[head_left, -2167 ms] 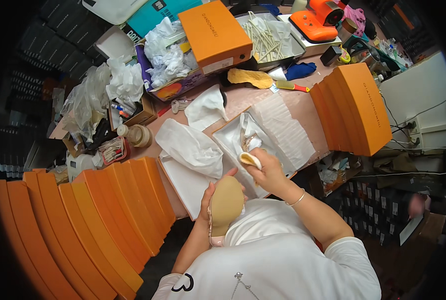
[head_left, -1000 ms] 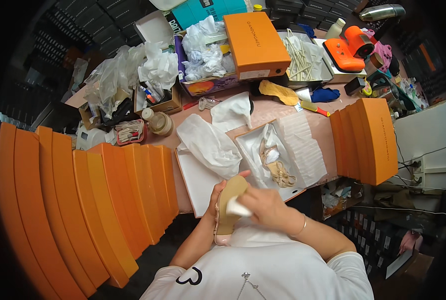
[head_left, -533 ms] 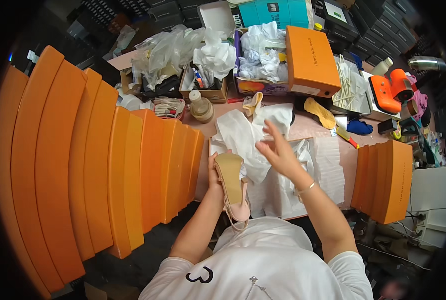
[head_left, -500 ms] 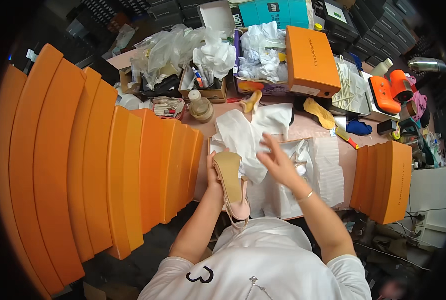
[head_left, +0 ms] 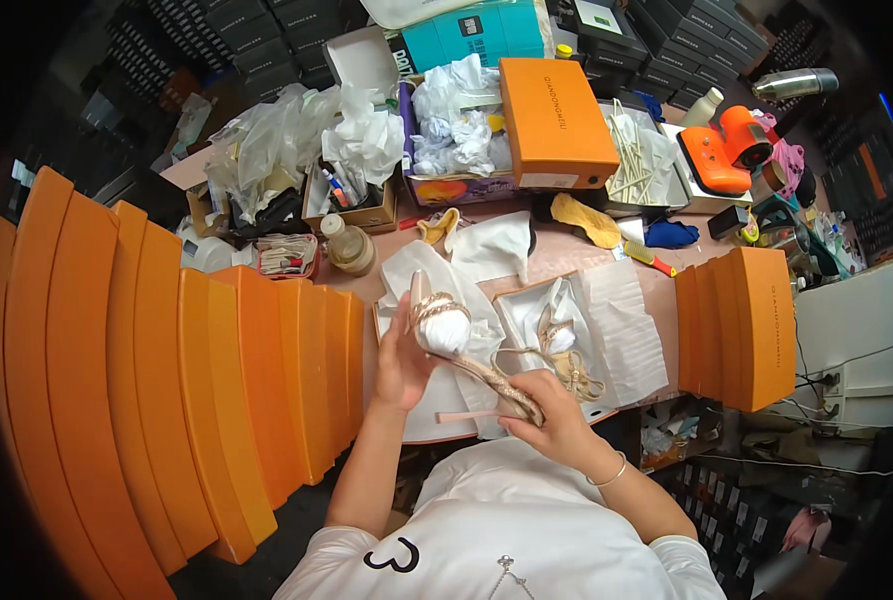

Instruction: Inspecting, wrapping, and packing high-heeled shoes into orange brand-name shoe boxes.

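Gripping a light, stiff, gold strappy high-heeled sandal (head_left: 462, 355) above the open shoebox (head_left: 607, 330), the left hand (head_left: 402, 355) clasps its tissue-stuffed toe while the right hand (head_left: 552, 415) pinches the heel end, sparing the delicate-looking straps.

1. The open box (head_left: 577, 340) lies on the bench (head_left: 667, 290), with a sandal (head_left: 557, 350) in it.
2. Left of the box, a second sandal (head_left: 462, 350) is held over the lid (head_left: 427, 420).
3. Behind the box lies a closed box (head_left: 557, 120).
4. Right of the box stands a stack of boxes (head_left: 742, 325); far left, a longer row (head_left: 167, 380).
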Available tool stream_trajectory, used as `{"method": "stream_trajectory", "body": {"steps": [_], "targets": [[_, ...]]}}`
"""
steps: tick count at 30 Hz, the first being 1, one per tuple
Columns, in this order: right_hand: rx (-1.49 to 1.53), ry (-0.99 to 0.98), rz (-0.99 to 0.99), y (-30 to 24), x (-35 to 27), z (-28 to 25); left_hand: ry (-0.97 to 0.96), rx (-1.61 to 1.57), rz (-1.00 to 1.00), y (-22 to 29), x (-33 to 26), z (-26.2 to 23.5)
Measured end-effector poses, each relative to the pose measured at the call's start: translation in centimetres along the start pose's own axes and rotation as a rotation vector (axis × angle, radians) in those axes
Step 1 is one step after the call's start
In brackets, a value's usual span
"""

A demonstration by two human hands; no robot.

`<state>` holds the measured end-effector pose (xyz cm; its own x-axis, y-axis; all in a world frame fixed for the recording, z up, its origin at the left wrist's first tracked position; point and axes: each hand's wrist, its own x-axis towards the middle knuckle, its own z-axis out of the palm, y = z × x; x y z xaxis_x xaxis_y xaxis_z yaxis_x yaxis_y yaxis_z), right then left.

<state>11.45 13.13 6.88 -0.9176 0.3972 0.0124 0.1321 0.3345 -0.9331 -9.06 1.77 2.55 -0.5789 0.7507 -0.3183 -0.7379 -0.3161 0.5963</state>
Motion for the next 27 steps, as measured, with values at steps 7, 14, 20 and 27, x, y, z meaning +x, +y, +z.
{"method": "stream_trajectory", "body": {"steps": [7, 14, 20, 27], "targets": [[-0.555, -0.046, -0.253, 0.2, -1.3, 2.8, 0.148, -0.021, 0.068, -6.5, -3.8, -0.5], [-0.339, -0.231, -0.107, -2.8, -0.3, 2.0, 0.235, 0.036, 0.112, -6.1, -3.3, -1.6], [-0.295, -0.069, -0.074, -3.2, 1.3, 0.9, 0.360, 0.035, 0.133, -5.9, -3.6, -0.4], [0.489, -0.234, 0.483, 4.2, -1.4, -0.1, -0.020, 0.746, 0.091, -5.5, -5.0, -3.5]]}}
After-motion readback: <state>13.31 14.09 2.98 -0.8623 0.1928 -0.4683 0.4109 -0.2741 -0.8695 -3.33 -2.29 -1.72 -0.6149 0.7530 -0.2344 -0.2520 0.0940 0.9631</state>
